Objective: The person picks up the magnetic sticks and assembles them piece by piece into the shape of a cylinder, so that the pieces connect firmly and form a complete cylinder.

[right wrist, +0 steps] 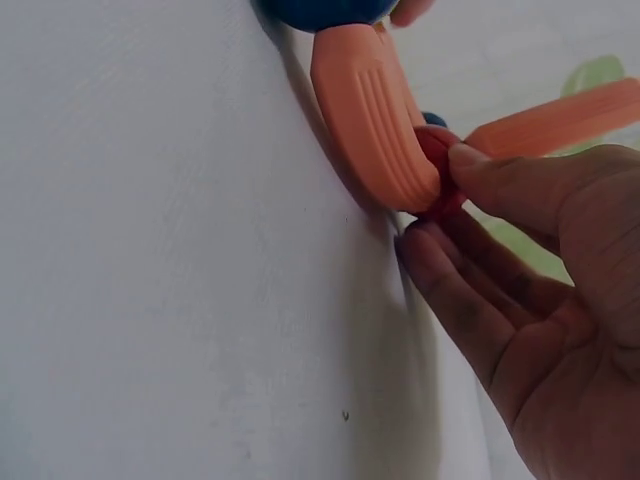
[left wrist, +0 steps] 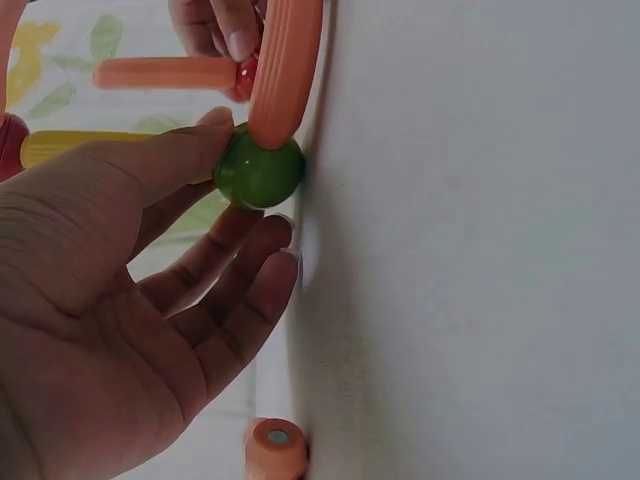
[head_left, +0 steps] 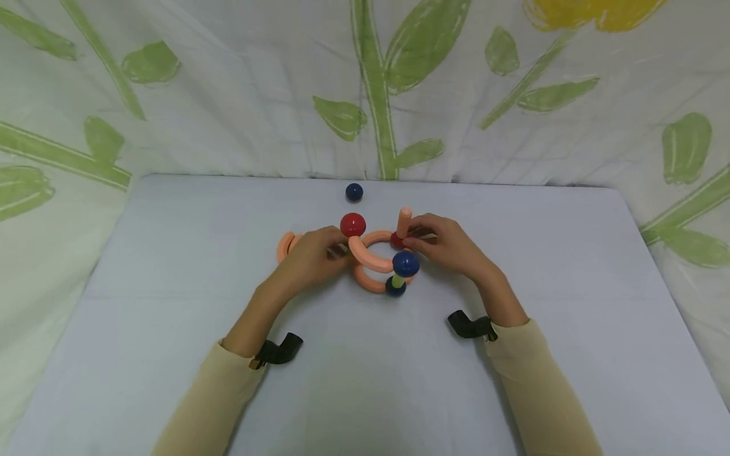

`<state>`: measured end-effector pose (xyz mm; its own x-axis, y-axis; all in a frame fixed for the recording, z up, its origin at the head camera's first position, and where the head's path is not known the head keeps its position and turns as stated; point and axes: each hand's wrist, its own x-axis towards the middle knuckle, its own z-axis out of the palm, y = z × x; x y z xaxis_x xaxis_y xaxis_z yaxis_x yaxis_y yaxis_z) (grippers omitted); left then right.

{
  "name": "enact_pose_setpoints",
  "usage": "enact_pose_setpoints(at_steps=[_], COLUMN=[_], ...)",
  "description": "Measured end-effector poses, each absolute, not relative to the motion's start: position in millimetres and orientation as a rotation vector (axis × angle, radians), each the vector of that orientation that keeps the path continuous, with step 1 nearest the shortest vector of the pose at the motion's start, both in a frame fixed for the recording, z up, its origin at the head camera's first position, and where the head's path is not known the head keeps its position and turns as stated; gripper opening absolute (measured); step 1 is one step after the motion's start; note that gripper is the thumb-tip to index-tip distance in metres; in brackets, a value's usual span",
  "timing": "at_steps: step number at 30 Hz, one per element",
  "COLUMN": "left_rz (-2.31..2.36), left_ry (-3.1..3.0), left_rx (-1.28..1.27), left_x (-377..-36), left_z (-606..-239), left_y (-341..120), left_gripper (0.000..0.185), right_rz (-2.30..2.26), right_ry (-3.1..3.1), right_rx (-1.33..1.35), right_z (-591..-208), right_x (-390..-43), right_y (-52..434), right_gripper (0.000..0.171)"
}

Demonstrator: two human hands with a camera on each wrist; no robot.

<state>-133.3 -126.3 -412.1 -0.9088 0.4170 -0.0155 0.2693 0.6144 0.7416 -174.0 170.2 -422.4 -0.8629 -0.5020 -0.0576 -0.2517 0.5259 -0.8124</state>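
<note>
In the middle of the table stands a toy built of balls and rods, with orange curved rods (head_left: 369,280) in a ring at its base. My left hand (head_left: 313,256) is at its left side, pinching a green ball (left wrist: 258,170) low on the ring, where a yellow rod (left wrist: 85,147) joins. My right hand (head_left: 447,244) pinches a red ball (right wrist: 437,165) at the ring's far right, from which a straight orange rod (head_left: 403,221) stands up. An upper curved rod (head_left: 369,256) links a raised red ball (head_left: 353,225) to a blue ball (head_left: 406,263).
A loose dark blue ball (head_left: 354,192) lies near the table's back edge. Orange curved pieces (head_left: 285,246) lie left of the toy, partly behind my left hand. A white cloth painted with green leaves (head_left: 428,44) hangs behind the white table (head_left: 365,380).
</note>
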Motion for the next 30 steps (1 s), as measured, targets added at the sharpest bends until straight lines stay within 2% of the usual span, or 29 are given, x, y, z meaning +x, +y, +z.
enact_pose_setpoints(at_steps=[11, 19, 30], left_rz=[1.139, 1.145, 1.098], left_ry=[2.724, 2.748, 2.754], left_rx=[0.55, 0.547, 0.525], left_x=[-120, -116, -112], left_z=[-413, -416, -411], left_y=[-129, -123, -127], left_gripper=[0.019, 0.019, 0.022], right_rz=[-1.206, -1.193, -1.052], right_ry=[2.396, 2.537, 2.593], right_rx=[-0.708, -0.71, -0.987], right_z=[-420, -409, -411], right_x=[-190, -216, -254], right_y=[168, 178, 132], right_gripper=[0.032, 0.029, 0.036])
